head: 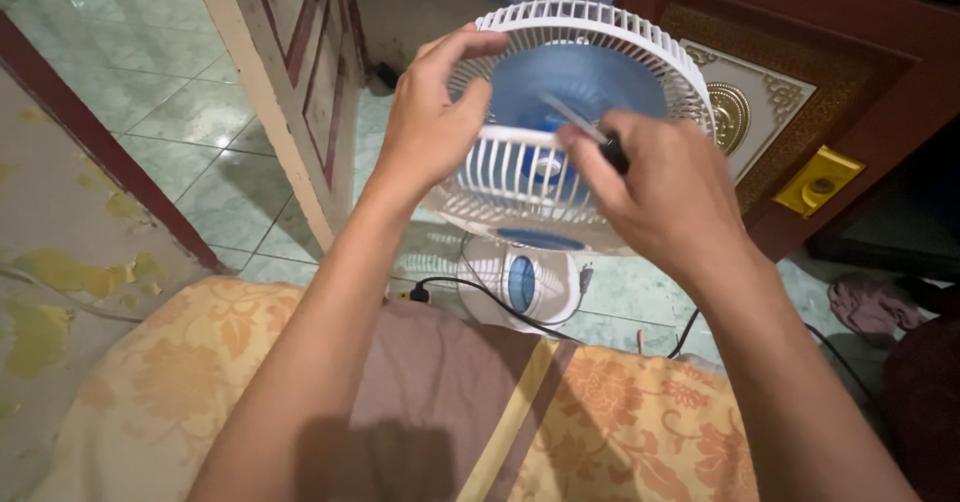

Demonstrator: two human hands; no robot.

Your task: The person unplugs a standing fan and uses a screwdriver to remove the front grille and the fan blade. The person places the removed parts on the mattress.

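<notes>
A small white table fan (590, 47) with blue blades (575, 82) stands on the tiled floor, its round cage tipped toward me. My left hand (430, 122) grips the left rim of the white cage, thumb over the top edge. My right hand (655, 197) holds a screwdriver (585, 127) with a dark handle; its metal shaft points up-left into the centre of the cage, over the blue blades. The fan's white base (525, 287) with a blue oval shows below the cage.
A black power cord (470, 287) runs from the fan's base across the floor. An orange floral cloth (640, 422) covers my lap. A wooden door frame (290, 92) stands left; a dark red cabinet (850, 52) with a yellow latch is right.
</notes>
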